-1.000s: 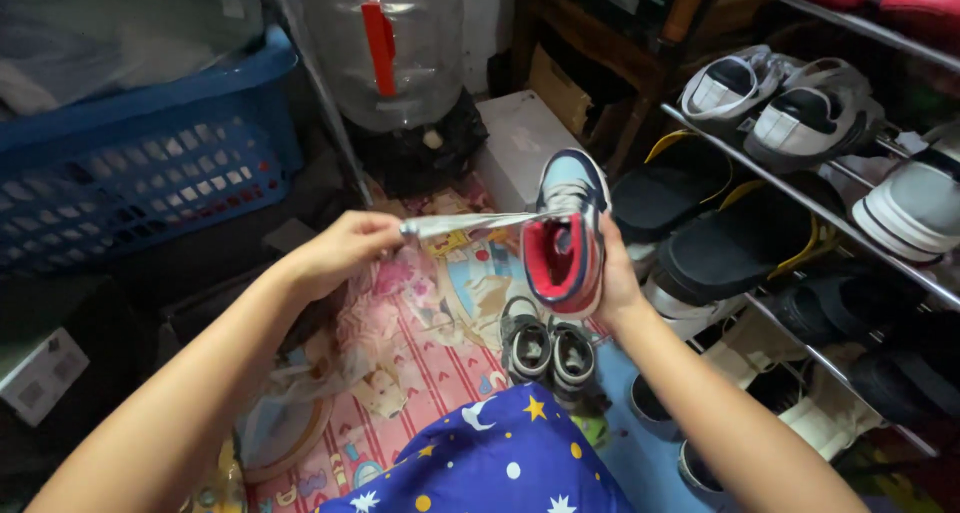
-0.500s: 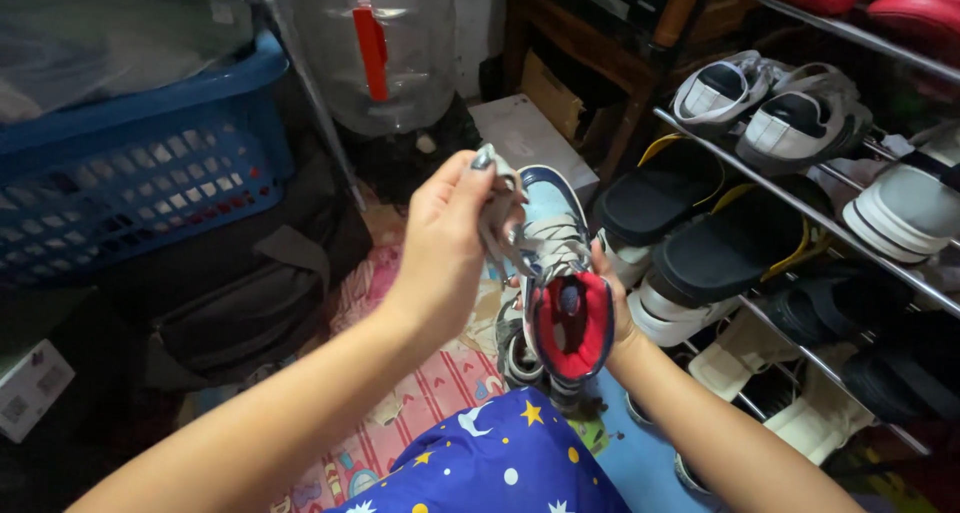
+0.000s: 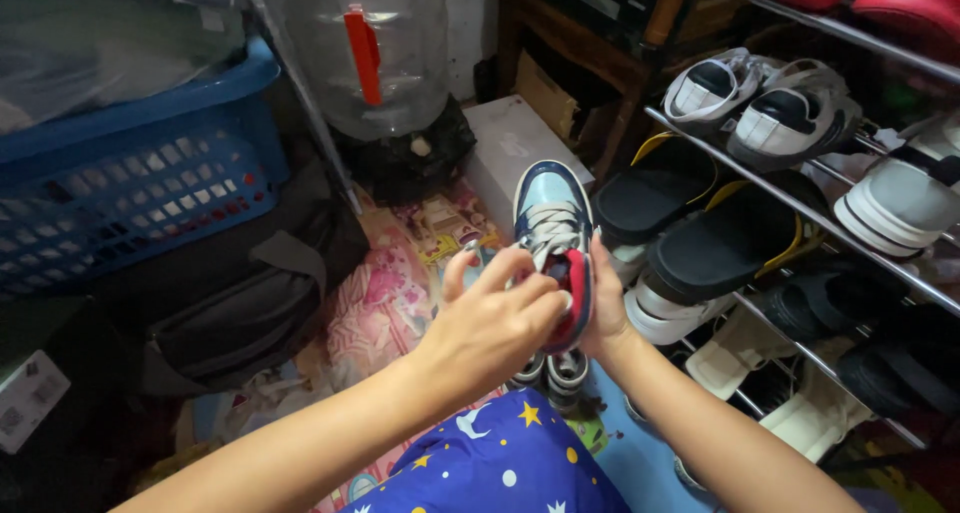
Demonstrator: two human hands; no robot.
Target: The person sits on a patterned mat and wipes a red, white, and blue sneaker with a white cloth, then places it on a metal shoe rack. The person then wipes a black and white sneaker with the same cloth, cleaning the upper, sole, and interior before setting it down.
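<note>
A small light-blue and navy sneaker [image 3: 548, 205] with grey laces and a red lining is held up in front of me, toe pointing away. My right hand [image 3: 606, 308] grips it from the right side, behind the heel. My left hand [image 3: 495, 323] covers the shoe's opening, its fingers pinched on the grey lace near the tongue. Below the shoe, a pair of small grey sandals [image 3: 556, 371] lies on the floor, partly hidden by my left hand.
A metal shoe rack [image 3: 800, 208] on the right holds sneakers, black slippers and red shoes. A blue laundry basket [image 3: 140, 168], a clear water jug [image 3: 375, 48], a black bag [image 3: 245, 303], a white box [image 3: 510, 143] and a patterned mat [image 3: 390, 293] surround me.
My left hand first pulled the lace out to the left, then lifted it over the shoe, and now has come down onto the shoe's opening. The shoe has stayed in my right hand.
</note>
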